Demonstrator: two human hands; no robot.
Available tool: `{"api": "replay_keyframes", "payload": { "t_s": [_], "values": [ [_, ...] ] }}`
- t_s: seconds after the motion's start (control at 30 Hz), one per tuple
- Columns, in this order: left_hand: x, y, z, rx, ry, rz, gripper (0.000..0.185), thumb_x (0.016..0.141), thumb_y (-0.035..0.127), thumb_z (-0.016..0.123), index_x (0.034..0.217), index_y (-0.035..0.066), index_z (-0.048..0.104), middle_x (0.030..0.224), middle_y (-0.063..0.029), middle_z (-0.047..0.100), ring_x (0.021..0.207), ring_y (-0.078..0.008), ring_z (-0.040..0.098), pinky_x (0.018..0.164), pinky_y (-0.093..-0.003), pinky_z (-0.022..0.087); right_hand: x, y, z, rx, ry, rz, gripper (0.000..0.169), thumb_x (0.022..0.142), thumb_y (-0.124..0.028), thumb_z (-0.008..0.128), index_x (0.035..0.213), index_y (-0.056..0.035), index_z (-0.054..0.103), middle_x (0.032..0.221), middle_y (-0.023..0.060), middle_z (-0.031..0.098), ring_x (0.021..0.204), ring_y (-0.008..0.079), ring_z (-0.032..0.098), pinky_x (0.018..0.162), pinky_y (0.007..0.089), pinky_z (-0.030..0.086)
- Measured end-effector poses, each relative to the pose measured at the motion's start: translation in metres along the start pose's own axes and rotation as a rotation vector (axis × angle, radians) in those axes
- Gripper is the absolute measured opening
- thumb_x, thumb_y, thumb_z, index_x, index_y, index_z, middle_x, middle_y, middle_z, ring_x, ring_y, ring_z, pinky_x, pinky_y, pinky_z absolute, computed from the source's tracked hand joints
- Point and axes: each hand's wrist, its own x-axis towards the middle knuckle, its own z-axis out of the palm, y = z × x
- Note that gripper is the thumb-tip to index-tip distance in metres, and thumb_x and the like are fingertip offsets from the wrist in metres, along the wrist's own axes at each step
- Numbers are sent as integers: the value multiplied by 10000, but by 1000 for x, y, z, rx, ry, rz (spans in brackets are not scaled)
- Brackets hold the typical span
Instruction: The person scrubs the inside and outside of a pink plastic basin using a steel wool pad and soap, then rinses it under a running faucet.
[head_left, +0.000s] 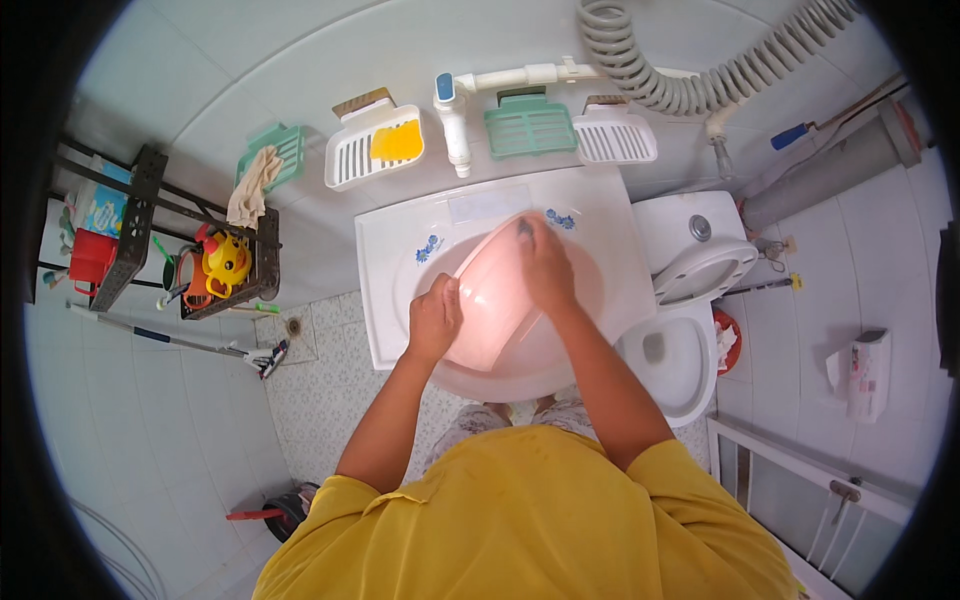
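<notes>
A pink plastic basin (491, 300) is tilted on its side over the white ceramic washbasin (379, 300). My left hand (437, 313) grips its left rim, thumb on top. At its upper right, my right hand (549, 266) is curled at the rim, with a small dark thing partly showing at the fingers; whether that hand grips the rim or holds the dark thing, I cannot tell. The underside of the pink basin and the drain of the washbasin are hidden. A white faucet (454, 131) with a blue top stands behind, on the wall side.
Wall soap dishes flank the faucet, a white one (337, 161) bearing a yellow item (397, 141). A black rack (270, 262) with a yellow toy-like cup (225, 259) is at left. A toilet (705, 360) with its lid raised adjoins the washbasin at right, below a coiled grey hose (660, 94).
</notes>
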Motion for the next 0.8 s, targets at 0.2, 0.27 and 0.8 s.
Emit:
{"api": "replay_keyframes", "payload": {
  "t_s": [0.2, 0.27, 0.8],
  "values": [
    [4, -1, 1, 20, 54, -88, 295, 1004, 231, 403, 814, 34, 515, 619, -219, 541, 597, -440, 548, 523, -482, 426, -44, -9, 28, -253, 70, -427, 452, 847, -125, 580, 1284, -57, 488, 1392, 151, 423, 1299, 361, 373, 1077, 455, 302],
    [2, 0, -3, -23, 23, -135, 296, 1003, 230, 404, 812, 31, 513, 625, -225, 542, 600, -443, 547, 522, -483, 424, -76, -26, 32, -301, -3, -568, 486, 815, -115, 606, 1286, -73, 490, 1420, 140, 383, 1319, 369, 339, 1085, 501, 280],
    [1, -6, -5, -18, 29, -134, 302, 1000, 235, 409, 801, 28, 504, 646, -237, 542, 622, -460, 547, 524, -494, 416, -102, -19, 39, -340, -17, -596, 461, 825, -181, 608, 1264, -71, 519, 1394, 117, 426, 1339, 318, 342, 1097, 523, 255]
  ]
}}
